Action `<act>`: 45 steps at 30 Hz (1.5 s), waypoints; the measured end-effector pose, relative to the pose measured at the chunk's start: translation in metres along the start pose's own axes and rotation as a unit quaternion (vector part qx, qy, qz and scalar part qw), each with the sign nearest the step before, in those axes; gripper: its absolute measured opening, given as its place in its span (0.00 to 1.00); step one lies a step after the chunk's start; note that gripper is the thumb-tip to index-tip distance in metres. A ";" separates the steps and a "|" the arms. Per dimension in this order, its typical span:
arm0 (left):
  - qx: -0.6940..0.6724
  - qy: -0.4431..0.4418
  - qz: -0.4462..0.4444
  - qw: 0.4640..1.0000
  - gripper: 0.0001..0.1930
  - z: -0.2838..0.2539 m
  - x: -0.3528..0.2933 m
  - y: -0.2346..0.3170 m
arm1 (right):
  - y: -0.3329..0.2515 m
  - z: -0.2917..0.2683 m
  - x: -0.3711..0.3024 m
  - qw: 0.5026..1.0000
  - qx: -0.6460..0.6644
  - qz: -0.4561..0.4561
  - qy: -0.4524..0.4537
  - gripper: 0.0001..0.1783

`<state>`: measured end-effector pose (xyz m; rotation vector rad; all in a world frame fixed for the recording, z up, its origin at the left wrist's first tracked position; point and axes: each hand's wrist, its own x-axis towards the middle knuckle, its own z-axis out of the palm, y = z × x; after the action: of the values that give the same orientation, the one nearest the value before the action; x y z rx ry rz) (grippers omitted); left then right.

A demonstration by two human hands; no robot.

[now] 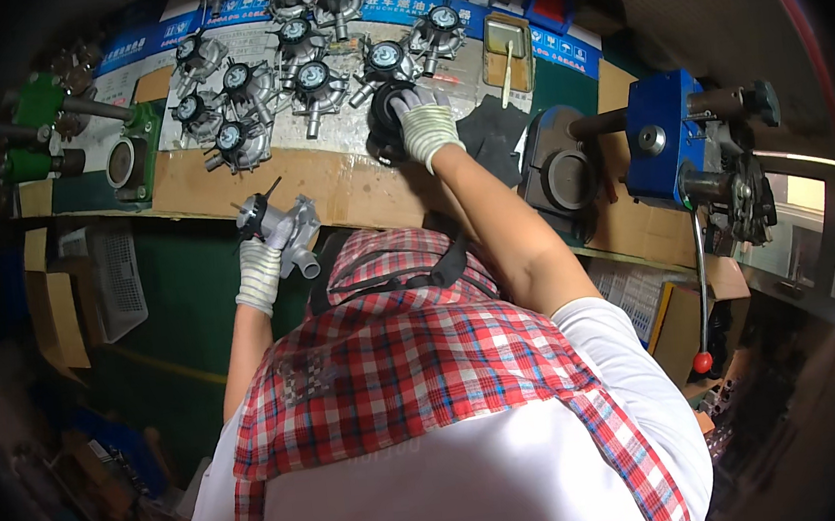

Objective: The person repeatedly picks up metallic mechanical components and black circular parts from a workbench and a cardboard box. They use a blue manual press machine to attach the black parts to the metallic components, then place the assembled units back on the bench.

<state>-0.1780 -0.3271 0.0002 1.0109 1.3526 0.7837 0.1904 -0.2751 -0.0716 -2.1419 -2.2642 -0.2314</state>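
Note:
My left hand (262,273), in a striped white and grey glove, is closed round a silver cast-metal pump (300,234) with a pipe stub and a dark round face. It is held off the near edge of the bench. My right hand (427,129), gloved alike, reaches to a dark round cup-shaped object (383,123) on the bench. Its fingers are bent together over the rim, and their tips are partly hidden. Beyond the hands stand several similar pumps with black round tops, among them one pump (316,84) in the middle.
At the left is a green press (136,152). A blue lever press (665,141) with a red-knobbed handle stands right, beside a dark round base (568,178). A tray (508,51) holding a brush lies far right of centre, near a black cloth (494,138). Cardboard (199,186) covers the bench's front.

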 end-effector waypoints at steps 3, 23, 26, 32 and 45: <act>0.038 -0.007 0.050 0.998 0.35 0.016 -0.007 0.014 | -0.008 -0.048 0.014 0.981 0.063 0.024 -0.181 0.40; 0.477 -0.113 0.005 0.872 0.30 0.077 -0.057 0.023 | -0.043 0.002 -0.039 0.809 0.354 0.347 -0.316 0.36; 0.458 -0.050 -0.008 0.887 0.30 0.033 -0.078 -0.027 | -0.084 0.005 -0.041 0.789 0.416 0.317 -0.322 0.37; 0.239 0.077 -0.012 0.968 0.32 0.015 -0.123 -0.006 | -0.105 -0.013 -0.022 0.871 0.381 0.215 -0.223 0.30; 0.447 -0.033 0.050 0.892 0.27 0.041 -0.036 0.026 | -0.067 -0.051 -0.040 0.840 0.537 0.074 -0.039 0.24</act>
<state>-0.1379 -0.3548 0.0360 1.8117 1.6377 0.1454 0.1215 -0.3244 -0.0325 -1.6234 -1.5466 0.9154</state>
